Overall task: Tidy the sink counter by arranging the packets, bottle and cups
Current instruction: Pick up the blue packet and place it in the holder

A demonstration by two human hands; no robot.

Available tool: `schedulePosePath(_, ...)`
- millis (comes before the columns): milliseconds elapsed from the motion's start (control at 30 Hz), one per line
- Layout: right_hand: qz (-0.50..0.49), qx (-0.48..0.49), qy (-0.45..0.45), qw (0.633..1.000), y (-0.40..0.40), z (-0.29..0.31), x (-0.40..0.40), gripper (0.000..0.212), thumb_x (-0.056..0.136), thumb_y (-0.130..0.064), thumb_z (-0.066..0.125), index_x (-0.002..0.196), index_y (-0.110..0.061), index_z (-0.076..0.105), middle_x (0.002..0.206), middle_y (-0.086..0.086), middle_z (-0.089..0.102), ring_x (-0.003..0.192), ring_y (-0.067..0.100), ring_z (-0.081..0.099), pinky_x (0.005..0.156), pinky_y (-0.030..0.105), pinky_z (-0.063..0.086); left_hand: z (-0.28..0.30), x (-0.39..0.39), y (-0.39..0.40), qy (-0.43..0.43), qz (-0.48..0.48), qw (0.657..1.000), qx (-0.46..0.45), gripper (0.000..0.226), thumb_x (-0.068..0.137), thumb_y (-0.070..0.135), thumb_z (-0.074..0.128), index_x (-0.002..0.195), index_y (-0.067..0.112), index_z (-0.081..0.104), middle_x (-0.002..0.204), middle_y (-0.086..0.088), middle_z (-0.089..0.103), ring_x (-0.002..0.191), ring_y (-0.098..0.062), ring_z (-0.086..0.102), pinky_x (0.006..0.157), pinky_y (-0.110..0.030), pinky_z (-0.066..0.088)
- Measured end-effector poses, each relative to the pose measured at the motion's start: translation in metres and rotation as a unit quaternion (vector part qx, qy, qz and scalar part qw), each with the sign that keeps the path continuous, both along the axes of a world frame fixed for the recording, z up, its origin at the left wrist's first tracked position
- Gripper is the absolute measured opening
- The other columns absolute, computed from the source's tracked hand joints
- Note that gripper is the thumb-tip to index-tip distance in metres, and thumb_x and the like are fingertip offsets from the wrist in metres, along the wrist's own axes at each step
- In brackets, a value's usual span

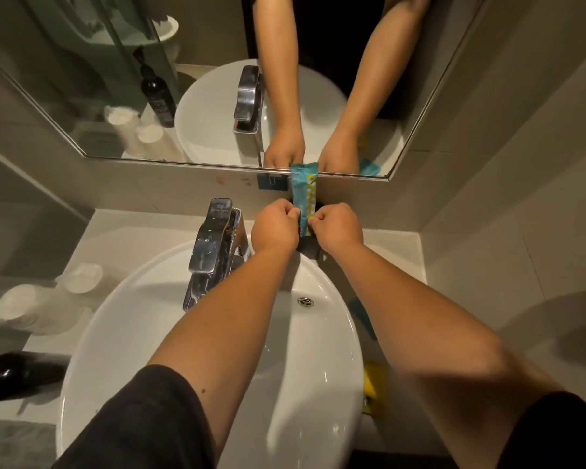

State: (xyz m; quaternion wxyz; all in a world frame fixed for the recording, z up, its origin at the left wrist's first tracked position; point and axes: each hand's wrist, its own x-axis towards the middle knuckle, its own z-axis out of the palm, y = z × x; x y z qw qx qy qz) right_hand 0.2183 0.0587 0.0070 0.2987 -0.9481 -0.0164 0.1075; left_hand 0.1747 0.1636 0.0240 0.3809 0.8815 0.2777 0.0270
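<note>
A teal and yellow packet (304,191) stands upright against the wall behind the white sink (122,319), in a small black holder (309,247). My left hand (275,228) and my right hand (338,225) both pinch its lower part from either side. Two plastic-wrapped cups (78,277) stand on the counter at the left, and a dark bottle (12,374) lies on its side near the front left. On the counter right of the sink lie another teal packet (364,316) and a yellow packet (372,384).
A chrome tap (214,242) rises just left of my left hand. The mirror (82,79) above the wall ledge reflects the sink, bottle, cups and my arms. A tiled wall closes off the counter on the right.
</note>
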Motion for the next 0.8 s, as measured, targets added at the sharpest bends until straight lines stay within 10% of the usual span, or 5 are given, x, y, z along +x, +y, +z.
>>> schedulePosePath(800, 0.056, -0.032, -0.012, 0.998, -0.0083, 0.0036, -0.0020, 0.016, 0.092, -0.033, 0.061, 0.092, -0.022, 0.074, 0.104, 0.009, 0.057, 0.080, 0.025, 0.058, 0.066, 0.032, 0.046, -0.0044, -0.0022, 0.0031, 0.017, -0.017, 0.999, 0.034, 0.020, 0.097, 0.032, 0.050, 0.095, 0.019, 0.065, 0.091, -0.004, 0.068, 0.080, -0.022, 0.059, 0.064, -0.034, 0.043)
